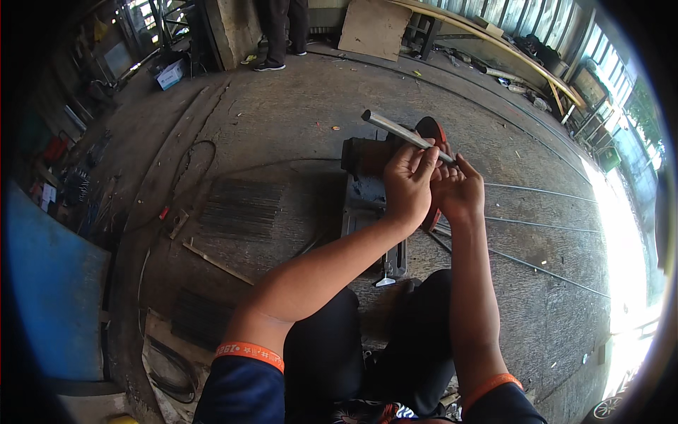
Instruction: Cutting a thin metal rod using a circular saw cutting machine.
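A grey metal tube [397, 129] slants from upper left to lower right in front of me. My left hand [411, 185] is closed round its middle, with the thumb lying along it. At the lower right end, my right hand [459, 192] pinches the tube, palm turned up. Both hands are over a bench cutting machine [364, 189] with a red round guard [432, 129]. My hands and forearms hide much of the machine. A silver clamp handle [385, 275] sticks out at its near end, close to my knees.
Several long thin rods [544, 220] lie on the floor to the right. Bundled dark bars [240, 208] and a short wooden strip [215, 260] are on the left. A blue panel [53, 290] stands at far left. Another person [284, 32] stands at the back.
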Available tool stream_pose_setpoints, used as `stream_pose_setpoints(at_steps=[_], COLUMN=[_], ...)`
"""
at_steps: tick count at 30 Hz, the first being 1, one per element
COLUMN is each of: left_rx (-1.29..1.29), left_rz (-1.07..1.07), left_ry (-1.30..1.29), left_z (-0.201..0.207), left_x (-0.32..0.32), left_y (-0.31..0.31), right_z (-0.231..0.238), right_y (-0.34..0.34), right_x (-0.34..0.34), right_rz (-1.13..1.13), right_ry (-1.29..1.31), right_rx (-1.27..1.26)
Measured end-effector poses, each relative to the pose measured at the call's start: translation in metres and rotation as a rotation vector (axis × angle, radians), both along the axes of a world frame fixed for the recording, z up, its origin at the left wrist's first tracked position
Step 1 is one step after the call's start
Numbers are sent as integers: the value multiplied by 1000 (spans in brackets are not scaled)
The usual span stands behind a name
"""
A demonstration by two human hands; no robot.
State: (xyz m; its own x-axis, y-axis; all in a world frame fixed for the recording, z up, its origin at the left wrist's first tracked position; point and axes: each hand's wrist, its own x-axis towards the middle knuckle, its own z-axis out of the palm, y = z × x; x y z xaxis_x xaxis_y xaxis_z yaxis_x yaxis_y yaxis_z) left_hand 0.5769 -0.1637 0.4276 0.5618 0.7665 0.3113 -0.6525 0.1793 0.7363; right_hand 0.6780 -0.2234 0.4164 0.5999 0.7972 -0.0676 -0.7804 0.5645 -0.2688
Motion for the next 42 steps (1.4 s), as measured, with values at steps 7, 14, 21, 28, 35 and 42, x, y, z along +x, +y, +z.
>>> stream_pose_setpoints(at_steps=[7,14,21,28,35,42], left_rx=[18,227,886,86,260,170], left_rz=[73,-17,273,-182,-211,-111], left_ry=[13,188,496,958,1080,1214], left_z=[15,1,-24,-27,-12,-10], left_x=[-11,-2,22,68,81,72], left_y=[11,-6,38,72,78,71], right_z=[60,44,-94,-262,-319,-332], right_y=[-31,-43,-110,-132,-99,-88], right_x=[-24,-17,65,89,107,109], right_rz=[-394,-259,-332,45,310,426], right_ry=[-1472,-1950,-1345,-804,-752,-495], right_rx=[-994,-734,-887,-1134,-983,-660])
